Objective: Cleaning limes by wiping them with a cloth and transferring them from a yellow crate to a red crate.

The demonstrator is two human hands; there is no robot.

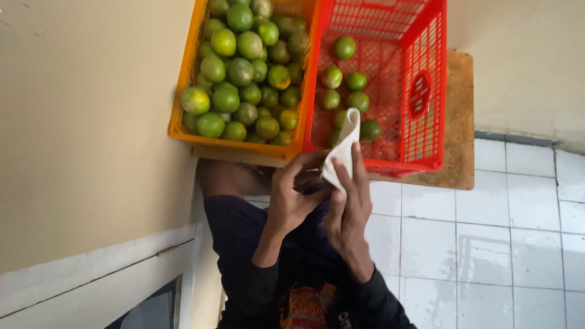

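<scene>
Our right hand [348, 210] pinches the white cloth [342, 146], its length pointing into the red crate [426, 91], while our left hand [292, 198] cups something hidden, perhaps a lime

Both arms were up in front of the torso, forearms in dark long sleeves, elbows bent and tucked in, wrists converging toward the middle. Left hand [292, 198] was cupped, palm angled inward, fingers curled loosely with the thumb spread toward the other hand. Right hand [348, 204] sat just beside it, back of the hand to the camera, fingers extended and pressed together, pointing away from the body. Fingertips of the two hands met or nearly met; contact point was partly hidden. Wrists were fairly straight, both hands at about the same height.
</scene>
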